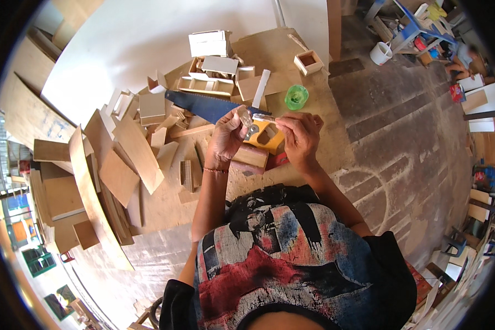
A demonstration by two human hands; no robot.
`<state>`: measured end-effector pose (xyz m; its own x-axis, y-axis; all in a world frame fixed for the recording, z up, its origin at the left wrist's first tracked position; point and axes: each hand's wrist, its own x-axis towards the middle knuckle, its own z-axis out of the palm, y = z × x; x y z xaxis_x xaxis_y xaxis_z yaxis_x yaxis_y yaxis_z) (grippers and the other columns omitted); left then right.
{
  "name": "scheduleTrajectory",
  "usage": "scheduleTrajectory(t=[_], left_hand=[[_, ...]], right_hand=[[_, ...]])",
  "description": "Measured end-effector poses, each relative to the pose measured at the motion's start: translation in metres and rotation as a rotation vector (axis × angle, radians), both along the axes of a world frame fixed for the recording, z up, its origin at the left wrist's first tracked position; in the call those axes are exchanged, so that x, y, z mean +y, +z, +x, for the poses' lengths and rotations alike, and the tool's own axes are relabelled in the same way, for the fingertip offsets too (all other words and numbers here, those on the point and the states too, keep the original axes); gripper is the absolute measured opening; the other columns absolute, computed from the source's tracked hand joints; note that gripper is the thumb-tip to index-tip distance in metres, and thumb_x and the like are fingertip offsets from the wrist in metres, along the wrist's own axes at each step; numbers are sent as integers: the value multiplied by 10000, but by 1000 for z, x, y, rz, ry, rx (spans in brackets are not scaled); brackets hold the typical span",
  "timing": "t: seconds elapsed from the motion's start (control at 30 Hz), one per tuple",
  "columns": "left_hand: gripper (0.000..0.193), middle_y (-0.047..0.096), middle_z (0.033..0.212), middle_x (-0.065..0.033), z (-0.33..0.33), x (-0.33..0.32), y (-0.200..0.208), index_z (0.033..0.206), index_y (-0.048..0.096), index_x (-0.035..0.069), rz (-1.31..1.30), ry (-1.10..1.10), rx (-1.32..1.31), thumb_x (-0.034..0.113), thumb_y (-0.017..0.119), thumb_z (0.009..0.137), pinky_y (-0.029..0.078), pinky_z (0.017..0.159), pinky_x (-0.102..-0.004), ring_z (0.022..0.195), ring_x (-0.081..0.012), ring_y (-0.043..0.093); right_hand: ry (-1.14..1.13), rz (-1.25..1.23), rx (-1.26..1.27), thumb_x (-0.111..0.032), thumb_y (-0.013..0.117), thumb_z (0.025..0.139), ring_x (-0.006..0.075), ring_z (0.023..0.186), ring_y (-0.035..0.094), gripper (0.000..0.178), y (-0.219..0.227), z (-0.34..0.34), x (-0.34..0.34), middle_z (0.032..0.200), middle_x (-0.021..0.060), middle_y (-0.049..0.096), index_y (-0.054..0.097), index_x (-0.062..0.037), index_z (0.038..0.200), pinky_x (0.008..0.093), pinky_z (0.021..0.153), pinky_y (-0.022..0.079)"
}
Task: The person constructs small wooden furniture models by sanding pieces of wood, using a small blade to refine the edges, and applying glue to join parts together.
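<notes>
My left hand is closed on a small light-brown piece, pinched upright at the fingertips; its exact kind is too small to make out. Close beside it, my right hand pinches a short thin stick with a whitish, wet-looking end directed at that piece. Whether the two touch I cannot tell. Beneath both hands lies a handsaw with a blue blade and a yellow handle. A green plastic cup stands just beyond my right hand. Nearer to me is a wooden block.
The wooden worktable carries small open boxes, a square box and a white strip. Thin boards lean and pile at the left. On the floor at far right stand a white bucket and a seated person.
</notes>
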<state>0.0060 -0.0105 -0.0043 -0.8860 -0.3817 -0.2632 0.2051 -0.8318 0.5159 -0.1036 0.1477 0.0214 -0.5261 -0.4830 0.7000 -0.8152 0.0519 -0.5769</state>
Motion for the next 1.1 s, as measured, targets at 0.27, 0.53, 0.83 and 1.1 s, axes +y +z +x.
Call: scheduleTrajectory(t=[0.27, 0.53, 0.83, 1.1], left_hand=[[351, 602, 974, -103, -11, -1, 7, 1120, 508, -43, -18, -16, 83, 99, 614, 818, 551, 744, -201, 890, -168, 610], [292, 599, 975, -106, -7, 0, 0, 1089, 516, -51, 100, -48, 83, 113, 570, 853, 563, 717, -193, 878, -173, 614], [279, 601, 981, -88, -7, -3, -3, 1094, 539, -9, 169, -44, 39, 95, 583, 839, 560, 678, -185, 862, -162, 615], [276, 621, 939, -69, -5, -6, 6, 1088, 548, -2, -48, -43, 16, 117, 585, 842, 558, 668, -202, 827, -146, 623]], right_hand=[[-18, -22, 74, -24, 647, 644, 147, 818, 540, 305, -4, -1, -20, 879, -46, 587, 651, -172, 910, 379, 841, 278], [-85, 1, 81, -27, 653, 692, 152, 773, 550, 199, -11, 0, 2, 851, -28, 605, 629, -142, 853, 349, 766, 301], [-55, 3, 77, -16, 635, 692, 157, 806, 543, 227, -12, 6, -9, 877, -28, 588, 624, -139, 882, 381, 810, 282], [-70, 14, 6, -34, 646, 703, 163, 801, 543, 243, -3, 4, -5, 860, -24, 591, 629, -140, 921, 363, 780, 298]])
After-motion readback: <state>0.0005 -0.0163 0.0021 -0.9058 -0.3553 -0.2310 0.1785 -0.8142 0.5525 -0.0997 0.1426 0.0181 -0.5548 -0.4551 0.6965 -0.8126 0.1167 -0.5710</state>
